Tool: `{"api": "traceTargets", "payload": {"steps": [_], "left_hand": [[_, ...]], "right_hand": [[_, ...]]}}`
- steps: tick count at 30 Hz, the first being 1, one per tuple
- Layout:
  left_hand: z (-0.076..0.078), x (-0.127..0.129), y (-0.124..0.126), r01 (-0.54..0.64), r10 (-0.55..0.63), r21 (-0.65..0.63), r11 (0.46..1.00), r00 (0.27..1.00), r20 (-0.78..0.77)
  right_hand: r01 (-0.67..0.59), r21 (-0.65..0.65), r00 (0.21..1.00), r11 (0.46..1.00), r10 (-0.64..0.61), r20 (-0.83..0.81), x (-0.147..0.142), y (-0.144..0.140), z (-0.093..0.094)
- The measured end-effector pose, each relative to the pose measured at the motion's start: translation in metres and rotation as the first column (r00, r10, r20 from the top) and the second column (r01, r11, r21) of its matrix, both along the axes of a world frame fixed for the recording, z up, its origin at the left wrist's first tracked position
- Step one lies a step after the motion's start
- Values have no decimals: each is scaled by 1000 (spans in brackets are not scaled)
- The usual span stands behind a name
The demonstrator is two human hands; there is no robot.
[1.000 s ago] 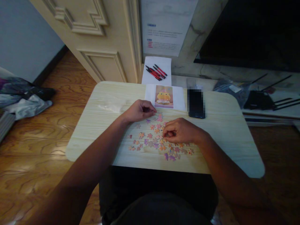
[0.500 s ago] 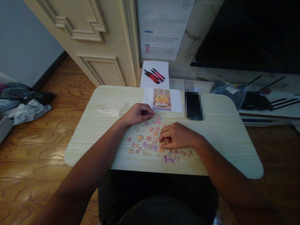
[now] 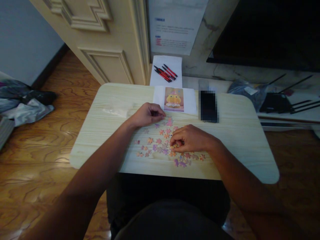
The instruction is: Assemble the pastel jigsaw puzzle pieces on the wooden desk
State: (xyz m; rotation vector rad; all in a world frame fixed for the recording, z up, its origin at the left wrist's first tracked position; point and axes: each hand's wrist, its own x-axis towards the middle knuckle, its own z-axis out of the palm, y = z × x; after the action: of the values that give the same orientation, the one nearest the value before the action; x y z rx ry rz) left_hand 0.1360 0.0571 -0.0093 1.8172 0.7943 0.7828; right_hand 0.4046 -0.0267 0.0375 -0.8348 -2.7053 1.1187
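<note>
Loose jigsaw puzzle pieces (image 3: pixel 159 141) in pink, orange and purple lie scattered over the middle of a pale wooden table (image 3: pixel 237 133). My left hand (image 3: pixel 147 115) rests at the far side of the pieces, its fingers curled and thumb against the fingertips. Whatever may be between them is too small to make out. Lower and to the right, my right hand (image 3: pixel 187 139) is closed in a pinch low over the pieces, at a yellow-orange puzzle piece (image 3: pixel 175 145). Its curled fingers hide part of the pile. Beyond both hands lies a sheet with a printed yellow cartoon figure (image 3: pixel 174 99).
A dark, pixelated flat object (image 3: pixel 209 106) lies right of the picture sheet. Clear plastic wrapping (image 3: pixel 118 109) lies on the table's left. Several red-and-black pens (image 3: pixel 165 73) rest on white paper behind the table. A black router (image 3: pixel 276 103) stands on the low shelf at right.
The camera view has tilted down slightly, so the table and pens appear higher. Both hands keep nearly the same places and poses over the table.
</note>
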Motion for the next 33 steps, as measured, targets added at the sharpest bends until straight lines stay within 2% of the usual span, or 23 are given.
{"api": "traceTargets", "payload": {"steps": [6, 11, 19, 25, 33], "left_hand": [[2, 0, 0, 4, -4, 22, 1000, 1000, -7], [1, 0, 0, 7, -7, 28, 1000, 1000, 8], [0, 0, 1, 3, -3, 35, 999, 1000, 7], [0, 1, 0, 4, -5, 22, 1000, 1000, 22], [1, 1, -1, -3, 3, 20, 1000, 1000, 1]], "right_hand": [[19, 4, 1000, 1000, -19, -5, 2, 0, -2], [55, 5, 998, 998, -55, -44, 6, 1, 5], [258, 164, 966, 952, -257, -30, 19, 8, 6], [230, 185, 973, 955, -233, -8, 11, 8, -1], [254, 143, 961, 957, -266, 72, 4, 6, 3]]}}
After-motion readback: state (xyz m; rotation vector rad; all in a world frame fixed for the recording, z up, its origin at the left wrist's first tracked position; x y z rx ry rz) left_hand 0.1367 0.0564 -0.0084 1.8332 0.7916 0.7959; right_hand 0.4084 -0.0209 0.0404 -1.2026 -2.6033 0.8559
